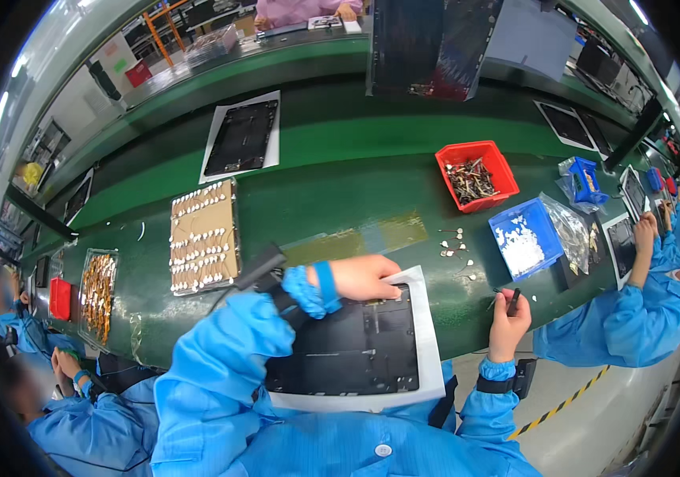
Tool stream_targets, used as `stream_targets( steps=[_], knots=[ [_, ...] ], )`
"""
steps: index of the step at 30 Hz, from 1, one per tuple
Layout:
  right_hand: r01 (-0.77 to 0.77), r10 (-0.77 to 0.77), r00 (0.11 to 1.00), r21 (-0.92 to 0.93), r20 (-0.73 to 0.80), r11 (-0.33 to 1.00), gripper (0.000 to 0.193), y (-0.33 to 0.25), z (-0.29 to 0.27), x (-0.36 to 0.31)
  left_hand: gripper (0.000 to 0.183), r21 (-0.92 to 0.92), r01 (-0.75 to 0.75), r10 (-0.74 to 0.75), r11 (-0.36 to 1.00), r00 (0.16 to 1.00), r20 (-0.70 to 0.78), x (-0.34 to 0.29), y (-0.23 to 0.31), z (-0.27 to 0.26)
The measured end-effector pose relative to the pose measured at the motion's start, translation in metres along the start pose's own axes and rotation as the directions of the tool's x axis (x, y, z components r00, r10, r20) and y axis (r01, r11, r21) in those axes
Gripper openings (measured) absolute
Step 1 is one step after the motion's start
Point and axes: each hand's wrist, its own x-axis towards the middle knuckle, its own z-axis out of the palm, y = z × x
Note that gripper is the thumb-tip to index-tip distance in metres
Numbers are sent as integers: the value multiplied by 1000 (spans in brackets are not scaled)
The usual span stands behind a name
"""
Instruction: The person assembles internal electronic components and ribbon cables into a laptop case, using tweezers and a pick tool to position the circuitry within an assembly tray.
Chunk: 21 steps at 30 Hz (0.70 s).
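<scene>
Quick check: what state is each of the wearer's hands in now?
Left hand: on the black panel near its top edge; grip can't be told.
Right hand: closed, holding a slim dark tool.

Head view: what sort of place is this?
Likely an electronics assembly line: people in blue smocks sit along a long green bench, with a flat black panel and a red bin of small parts.

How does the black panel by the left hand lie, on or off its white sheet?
On: the white sheet shows past the right and lower edges of the black panel.
</scene>
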Motion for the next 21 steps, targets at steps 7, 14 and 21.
stream_targets(
  steps=[7, 14, 21],
  knots=[
    [5, -3, 999, -69, 32, 998, 6, -11, 4, 1, 33, 225, -12, 94, 974, 929, -358, 3, -10, 26],
    [102, -61, 901, -73, 429, 992, 9, -63, 78, -19, 28, 467, 136, 198, 874, 777, -598, -52, -35, 21],
    [216, -56, 817, -214, 574, 953, 14, -51, 121, -18, 16, 407, 79, 250, 910, 679, -690, -58, -50, 32]
  ],
)
